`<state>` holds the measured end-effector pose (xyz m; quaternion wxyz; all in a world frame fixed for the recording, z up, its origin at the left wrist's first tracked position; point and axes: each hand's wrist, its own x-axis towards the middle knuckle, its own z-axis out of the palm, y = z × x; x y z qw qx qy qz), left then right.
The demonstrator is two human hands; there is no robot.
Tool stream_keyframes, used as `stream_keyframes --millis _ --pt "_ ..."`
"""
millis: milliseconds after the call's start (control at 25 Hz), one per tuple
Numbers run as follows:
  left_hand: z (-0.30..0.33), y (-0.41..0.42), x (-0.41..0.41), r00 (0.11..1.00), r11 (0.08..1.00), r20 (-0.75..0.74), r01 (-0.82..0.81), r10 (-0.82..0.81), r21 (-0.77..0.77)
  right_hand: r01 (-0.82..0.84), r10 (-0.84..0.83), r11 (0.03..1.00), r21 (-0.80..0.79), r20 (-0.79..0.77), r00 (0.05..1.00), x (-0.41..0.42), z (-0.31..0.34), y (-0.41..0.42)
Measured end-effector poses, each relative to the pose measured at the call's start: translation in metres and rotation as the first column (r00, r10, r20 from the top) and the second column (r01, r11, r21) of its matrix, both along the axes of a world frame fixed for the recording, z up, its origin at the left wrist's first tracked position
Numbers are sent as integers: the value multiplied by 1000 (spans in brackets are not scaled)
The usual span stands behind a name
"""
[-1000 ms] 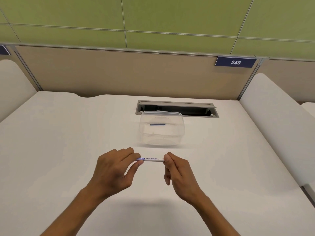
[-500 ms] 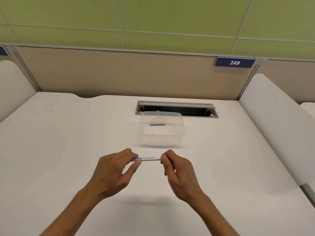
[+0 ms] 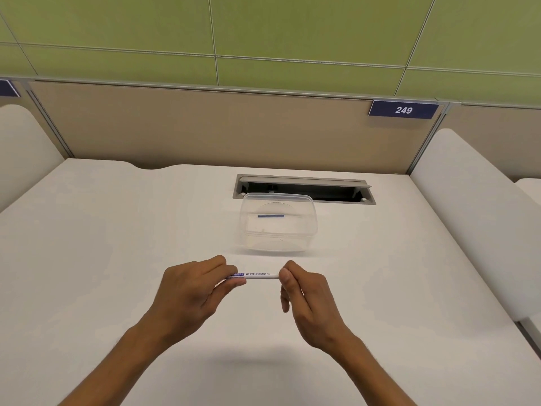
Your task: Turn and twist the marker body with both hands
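A white whiteboard marker (image 3: 259,274) with blue lettering lies level between my two hands, just above the white desk (image 3: 117,259). My left hand (image 3: 193,291) pinches its left end between thumb and curled fingers. My right hand (image 3: 304,291) pinches its right end with thumb and fingertips. Both ends of the marker are hidden by my fingers. Beyond the marker stands a clear plastic container (image 3: 278,227) with a small blue strip on it.
A grey cable hatch (image 3: 304,189) is set into the desk behind the container. A beige partition (image 3: 205,130) with a blue "249" plate (image 3: 403,109) closes the back. White rounded dividers (image 3: 468,206) flank the desk on both sides.
Both hands, with the marker, have drifted slightly left and a little away from me. The grip on each end is unchanged.
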<state>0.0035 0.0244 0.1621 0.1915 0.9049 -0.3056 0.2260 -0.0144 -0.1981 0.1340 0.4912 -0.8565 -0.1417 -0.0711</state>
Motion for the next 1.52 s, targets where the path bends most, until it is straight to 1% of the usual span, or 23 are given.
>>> stream_keyframes --millis 40,120,160,240,320,440,560,680,760,880,960,1040,1120,1160,1200,1280,1360,1440,1520 --pt "1 0 0 998 998 69 -9 5 62 -13 22 996 93 -96 995 0 1 1" --pt "-1 -1 0 982 987 190 -27 -3 159 -10 104 949 315 -284 953 2 5 2" --pt "-1 -1 1 976 983 219 -29 -11 179 0 139 924 382 -337 931 2 5 2" --pt "-1 -1 2 982 987 188 -11 -20 163 15 134 915 403 -339 931 2 3 2" --pt "3 -1 4 997 994 74 11 -19 109 32 60 943 331 -263 963 0 -1 3" --pt "6 -1 4 994 1000 -111 10 -8 20 62 -54 992 108 -76 996 -3 -3 1" --pt "4 2 5 968 996 -249 10 -31 -84 79 -72 994 -78 87 994 -3 0 -6" --pt "5 3 6 941 983 -326 32 -91 -182 83 -52 984 -158 191 980 -4 2 -8" --pt "6 3 5 936 974 -334 40 -114 -222 74 -36 983 -169 215 976 -4 3 -8" --pt "9 2 1 959 972 -260 54 -115 -230 56 -35 990 -131 160 987 -4 8 -5" --pt "12 1 -1 984 981 -161 50 -82 -190 39 -36 998 -51 65 997 -4 10 0" --pt "12 0 -1 999 997 -14 35 -36 -68 26 -11 991 130 -112 994 -3 14 5" --pt "9 0 -1 991 996 131 -2 -9 87 37 54 952 305 -286 957 0 17 6" --pt "7 0 -1 984 991 178 -23 -1 131 41 83 936 349 -335 939 1 18 5" --pt "5 1 0 980 989 199 -32 3 145 42 95 931 362 -352 931 2 18 5" --pt "5 1 1 987 993 160 -17 -1 117 43 67 946 321 -325 943 2 16 5" --pt "8 1 2 999 999 45 5 -7 50 60 -7 973 221 -230 973 0 14 6" --pt "11 0 1 997 1000 -75 2 -4 -25 86 -82 995 51 -76 994 -2 12 6" --pt "12 0 1 984 995 -178 -11 -7 -97 118 -106 985 -123 100 989 -1 15 2"
